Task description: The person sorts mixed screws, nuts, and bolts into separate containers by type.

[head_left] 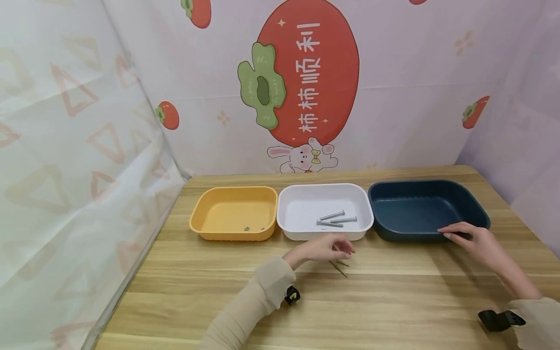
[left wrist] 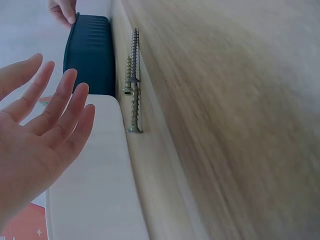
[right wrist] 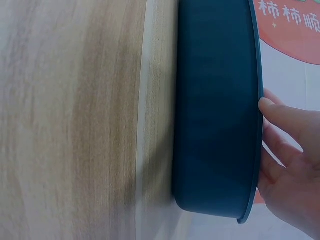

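Observation:
My right hand (head_left: 474, 240) pinches the near rim of the dark blue tray (head_left: 415, 236), which stands on the table. In the right wrist view the thumb lies on the tray's outer side and the other fingers reach over the rim. My left hand (head_left: 323, 248) hangs in front of the white tray (head_left: 290, 233) with its fingers relaxed and holding nothing. Just beyond and below its fingertips, several long wood screws (left wrist: 134, 107) lie on the wooden table, partly hidden by the hand in the head view. Inside the white tray are several silver bolts (head_left: 344, 219).
A yellow tray (head_left: 197, 221) with a few small nuts (head_left: 247, 229) stands at the left of the row, close beside the white one. Printed cloth (head_left: 393, 131) hangs behind the wooden table (head_left: 372, 311) and along its sides.

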A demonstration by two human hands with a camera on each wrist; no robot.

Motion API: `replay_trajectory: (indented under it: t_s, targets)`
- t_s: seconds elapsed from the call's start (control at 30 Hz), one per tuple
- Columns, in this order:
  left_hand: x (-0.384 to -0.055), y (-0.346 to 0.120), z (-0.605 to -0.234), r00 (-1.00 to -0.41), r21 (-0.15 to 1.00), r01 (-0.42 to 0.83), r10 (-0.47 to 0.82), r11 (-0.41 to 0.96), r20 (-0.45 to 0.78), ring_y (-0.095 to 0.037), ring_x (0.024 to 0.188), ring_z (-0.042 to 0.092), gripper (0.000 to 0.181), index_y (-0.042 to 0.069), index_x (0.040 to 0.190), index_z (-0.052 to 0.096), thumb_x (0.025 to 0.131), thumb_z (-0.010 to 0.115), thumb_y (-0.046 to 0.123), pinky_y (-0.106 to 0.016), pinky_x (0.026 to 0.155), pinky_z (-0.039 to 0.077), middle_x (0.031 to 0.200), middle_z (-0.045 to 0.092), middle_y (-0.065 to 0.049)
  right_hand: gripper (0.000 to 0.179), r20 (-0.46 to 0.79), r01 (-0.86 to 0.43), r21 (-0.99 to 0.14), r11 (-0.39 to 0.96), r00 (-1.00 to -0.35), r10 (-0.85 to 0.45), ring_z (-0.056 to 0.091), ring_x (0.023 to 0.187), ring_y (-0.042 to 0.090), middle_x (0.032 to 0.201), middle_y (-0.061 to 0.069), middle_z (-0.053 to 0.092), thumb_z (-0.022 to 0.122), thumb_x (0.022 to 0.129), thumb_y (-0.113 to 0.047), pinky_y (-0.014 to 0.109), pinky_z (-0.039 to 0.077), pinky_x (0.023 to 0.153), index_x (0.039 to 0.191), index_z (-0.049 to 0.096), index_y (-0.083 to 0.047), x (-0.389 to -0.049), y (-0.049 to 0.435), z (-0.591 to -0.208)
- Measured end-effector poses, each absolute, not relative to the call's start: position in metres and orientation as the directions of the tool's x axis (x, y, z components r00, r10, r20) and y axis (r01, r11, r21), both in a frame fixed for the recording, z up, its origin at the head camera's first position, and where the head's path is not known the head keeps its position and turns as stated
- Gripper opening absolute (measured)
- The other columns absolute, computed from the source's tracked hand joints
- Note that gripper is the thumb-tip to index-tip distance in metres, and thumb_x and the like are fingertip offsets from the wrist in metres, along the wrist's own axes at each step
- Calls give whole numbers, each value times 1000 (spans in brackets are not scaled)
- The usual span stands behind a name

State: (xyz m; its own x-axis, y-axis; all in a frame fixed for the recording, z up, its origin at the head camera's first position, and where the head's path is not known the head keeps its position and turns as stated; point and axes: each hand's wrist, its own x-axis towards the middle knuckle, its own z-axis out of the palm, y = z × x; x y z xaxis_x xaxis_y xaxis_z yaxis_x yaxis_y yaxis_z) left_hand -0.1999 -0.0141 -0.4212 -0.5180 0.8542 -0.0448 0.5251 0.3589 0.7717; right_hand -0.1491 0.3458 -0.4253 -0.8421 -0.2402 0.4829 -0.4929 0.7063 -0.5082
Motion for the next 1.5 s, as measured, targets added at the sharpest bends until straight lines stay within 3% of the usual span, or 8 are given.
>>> replay_trajectory:
  t_s: [0.6,0.87,1.5]
  targets:
    - [-200,-36,-430,-550,666,581,829,468,-102,-2,84,55,15,4,98,60,84,58,9,-13,78,42,95,61,-2,15,467,-481,-530,698,-853,-233,38,89,-22,92,-30,49,61,78,6,1,31,68,90,65,-2,-150,346,-425]
    - [-202,-40,-437,-566,564,646,819,514,-98,-4,87,52,16,7,98,61,82,60,8,-11,78,38,96,59,-1,15,469,-482,-531,697,-852,-232,38,89,-22,92,-30,49,61,78,5,1,31,69,90,65,-2,-151,346,-426]
    - [-202,-38,-448,-593,491,669,799,557,-99,-6,83,48,18,8,96,62,78,64,6,-12,76,37,90,52,1,14,448,-468,-547,694,-864,-230,38,88,-22,92,-31,49,61,78,3,1,31,68,91,65,-2,-150,346,-424]
